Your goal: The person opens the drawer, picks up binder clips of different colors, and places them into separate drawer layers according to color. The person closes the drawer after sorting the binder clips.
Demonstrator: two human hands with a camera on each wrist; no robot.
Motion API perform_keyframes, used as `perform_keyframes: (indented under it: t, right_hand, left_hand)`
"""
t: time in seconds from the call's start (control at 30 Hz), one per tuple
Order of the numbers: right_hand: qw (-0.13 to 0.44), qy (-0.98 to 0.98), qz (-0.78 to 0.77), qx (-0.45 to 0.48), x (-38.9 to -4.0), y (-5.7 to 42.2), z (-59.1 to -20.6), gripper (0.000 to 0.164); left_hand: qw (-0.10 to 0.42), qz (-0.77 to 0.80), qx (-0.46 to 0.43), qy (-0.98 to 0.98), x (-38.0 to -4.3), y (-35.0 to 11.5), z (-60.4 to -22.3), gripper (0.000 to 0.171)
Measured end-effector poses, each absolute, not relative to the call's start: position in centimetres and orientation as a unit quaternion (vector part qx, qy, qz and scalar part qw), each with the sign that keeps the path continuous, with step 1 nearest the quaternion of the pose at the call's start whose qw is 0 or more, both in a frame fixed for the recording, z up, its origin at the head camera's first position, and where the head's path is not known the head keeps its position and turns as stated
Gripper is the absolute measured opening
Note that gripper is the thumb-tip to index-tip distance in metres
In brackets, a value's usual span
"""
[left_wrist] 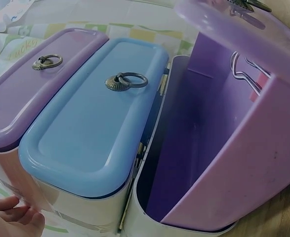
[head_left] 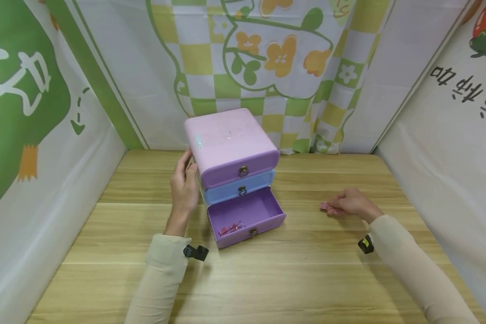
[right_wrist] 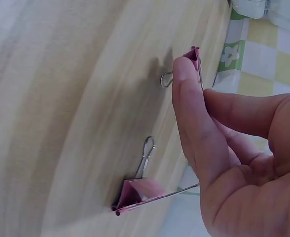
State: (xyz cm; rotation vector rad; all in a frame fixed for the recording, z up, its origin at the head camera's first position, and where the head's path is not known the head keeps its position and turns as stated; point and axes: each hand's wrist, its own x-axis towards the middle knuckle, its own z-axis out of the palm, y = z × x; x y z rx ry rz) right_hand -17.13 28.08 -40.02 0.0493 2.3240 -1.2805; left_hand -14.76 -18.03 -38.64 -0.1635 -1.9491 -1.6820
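Observation:
My left hand (head_left: 185,191) rests against the left side of a small drawer cabinet (head_left: 231,135) with a pink shell. In the left wrist view, fingertips (left_wrist: 23,215) touch the cabinet's wall. The lowest drawer (head_left: 247,207), purple, is pulled out with pink binder clips (head_left: 229,229) inside at its front left. To the right of the cabinet, my right hand (head_left: 354,202) pinches a pink binder clip (right_wrist: 193,57) between thumb and fingers, just over the table. Close by that hand, another pink binder clip (right_wrist: 137,193) lies on the table, its wire handles spread.
The upper purple drawer (head_left: 227,173) and the blue drawer (head_left: 227,188) are closed, each with a brass ring pull. The wooden table (head_left: 299,274) meets a patterned curtain (head_left: 259,58) at the back. Printed cloth walls stand left and right.

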Motion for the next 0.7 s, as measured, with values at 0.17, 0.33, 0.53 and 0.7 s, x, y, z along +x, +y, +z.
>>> perform_keyframes:
  t: [0.17, 0.33, 0.53, 0.7]
  right_hand:
    - [0.228, 0.882, -0.412, -0.009, -17.7, 27.6, -39.1, 0.033]
    - [0.241, 0.880, -0.409, -0.019, -18.3, 26.5, -37.6, 0.035]
    - [0.239, 0.864, -0.441, -0.036, -19.1, 24.8, -35.2, 0.036]
    - [0.238, 0.864, -0.441, -0.053, -19.2, 22.7, -33.6, 0.036]
  left_hand:
    - [0.276, -0.628, -0.061, -0.725, -14.8, -18.0, -38.7, 0.051]
    - [0.276, -0.631, -0.063, -0.723, -14.9, -18.0, -38.7, 0.050]
    - [0.278, -0.630, -0.067, -0.722, -15.0, -18.1, -38.8, 0.050]
    - [0.279, -0.628, -0.062, -0.724, -14.9, -18.1, -38.7, 0.050]
